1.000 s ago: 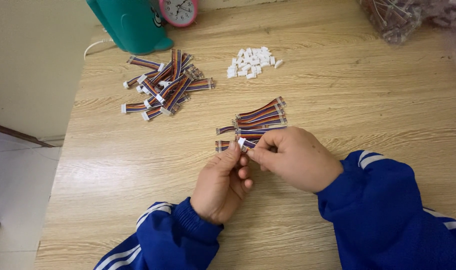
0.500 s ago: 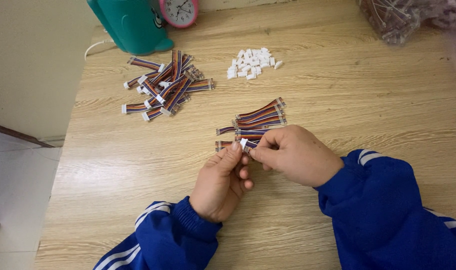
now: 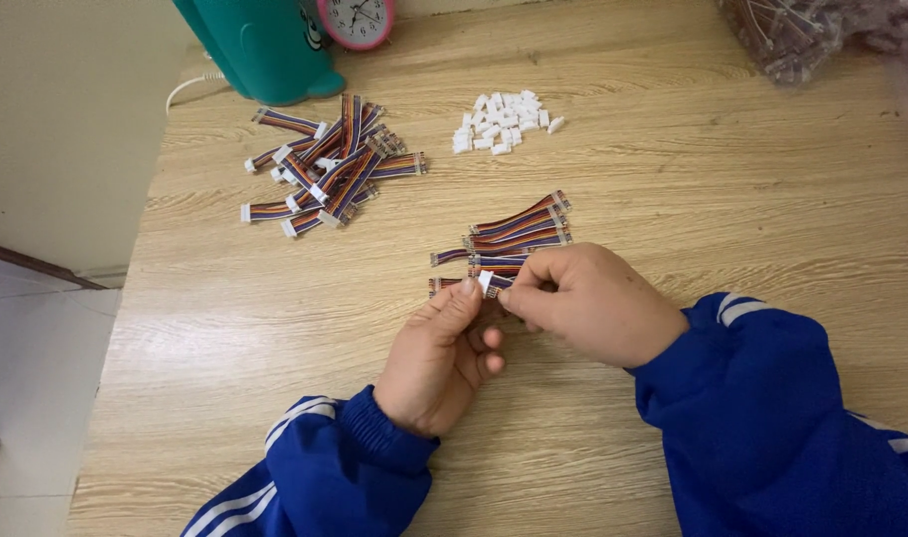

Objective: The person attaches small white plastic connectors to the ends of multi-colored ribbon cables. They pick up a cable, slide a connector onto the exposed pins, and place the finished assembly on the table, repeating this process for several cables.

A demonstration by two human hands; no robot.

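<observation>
Nearest the camera, two blue sleeves with white stripes come in from 5 and 7 o'clock over the pale wooden tabletop point(image 3: 225, 328). The left hand point(image 3: 439, 358) lies palm inward at about 6 o'clock, its fingers loosely curled and its thumb raised to touch the small white connector point(image 3: 485, 282). The right hand point(image 3: 593, 303), just to the 3 o'clock side, is closed narrow, thumb and forefinger pinched on that same connector and on the striped ribbon cable point(image 3: 496, 284) it caps. The two hands touch at the fingertips.

Compared with the earlier frames, almost nothing has changed: the hands sit in the same spot, the same pinch holds, and the piles have not shifted.

Just beyond the hands, toward 12 o'clock, lies a small stack of ribbon cables point(image 3: 514, 234), roughly parallel and slanting up to the right, its near end touching the knuckles. Farther off at 11 o'clock is a larger jumbled heap of cables with white ends point(image 3: 330, 169). At 12 o'clock, well apart from both, sits a little pile of loose white connectors point(image 3: 502, 121). At the far edge stand a teal container point(image 3: 260, 45) and a pink-rimmed clock point(image 3: 358, 18); a clear bag of parts point(image 3: 792, 35) lies at 1 o'clock.
</observation>
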